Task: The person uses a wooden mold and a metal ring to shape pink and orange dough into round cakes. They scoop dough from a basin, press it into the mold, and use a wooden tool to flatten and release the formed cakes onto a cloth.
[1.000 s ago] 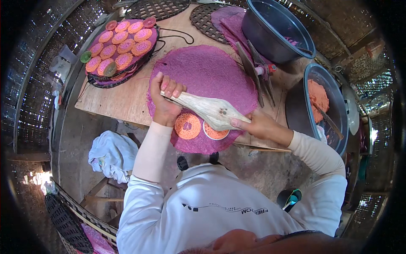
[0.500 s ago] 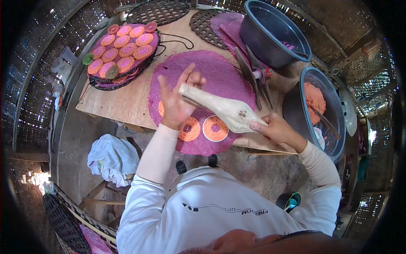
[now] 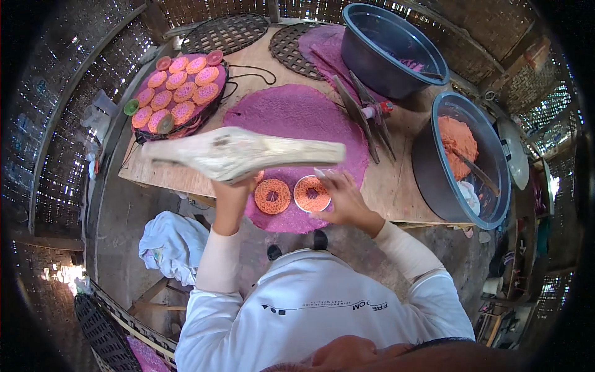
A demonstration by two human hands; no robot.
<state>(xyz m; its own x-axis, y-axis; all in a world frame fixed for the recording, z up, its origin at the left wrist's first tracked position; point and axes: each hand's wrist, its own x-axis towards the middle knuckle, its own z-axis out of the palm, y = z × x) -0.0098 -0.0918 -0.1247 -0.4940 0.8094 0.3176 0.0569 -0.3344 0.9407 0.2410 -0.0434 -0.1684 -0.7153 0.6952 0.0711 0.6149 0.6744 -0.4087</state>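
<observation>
My left hand is closed under a long pale wooden tool, broad in the middle with narrower ends. The tool is slightly blurred and hides most of the left fingers. My right hand has its thumb and fingers spread around a thin white ring on the purple round sheet. Inside that ring lies an orange lacy round of strands with a hole in its middle. Left of it sits a similar orange ring-shaped round; another orange piece shows only partly behind the tool.
Pink-and-orange rounds cover a tray at the far left. Two dark tubs stand at the right, one holding orange dough and a stick. Dark flat blades lie beside the purple sheet. Woven trays are at the back.
The wooden tool has passed from my right hand to my left and swung to the left. My right hand has moved left and down to the white ring.
</observation>
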